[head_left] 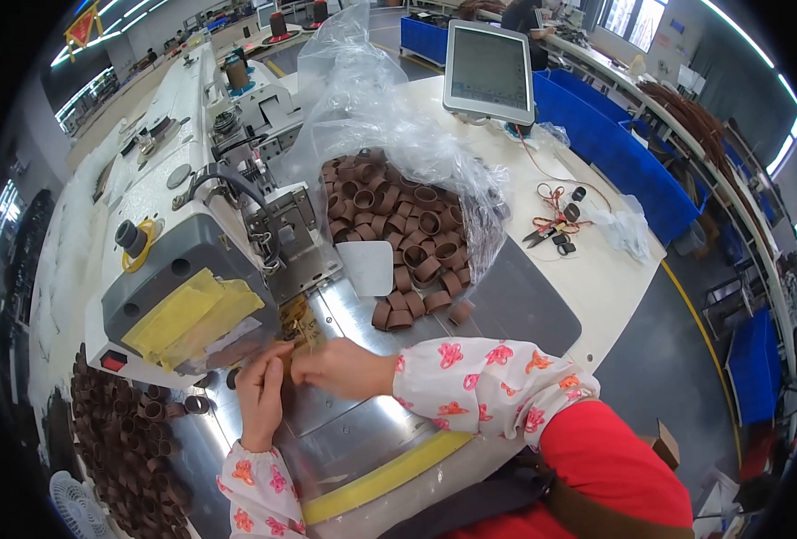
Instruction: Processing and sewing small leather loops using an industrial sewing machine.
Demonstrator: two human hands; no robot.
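Observation:
At the front of a white sewing machine (183, 296), my two hands meet over the metal bed (327, 431). My left hand (259, 400) is closed, its fingers curled beside a brass-coloured part (298, 322) under the machine head. From the right, my right hand (349, 368) reaches in with its fingers bent into a fist, slightly blurred. Whatever lies between the fingertips is hidden. Beyond the right hand, a heap of brown ring-shaped loops (389, 216) spills out of a clear plastic bag (345, 90). Another pile of such loops (124, 440) lies to the left of the bed.
A grey-white plate (366, 268) stands by the heap. Scissors (542, 235) with red cord and small black pieces lie on the right of the table. A screen (488, 72) rises at the back. Blue bins (614, 153) line the aisle. A person (526, 31) is far off.

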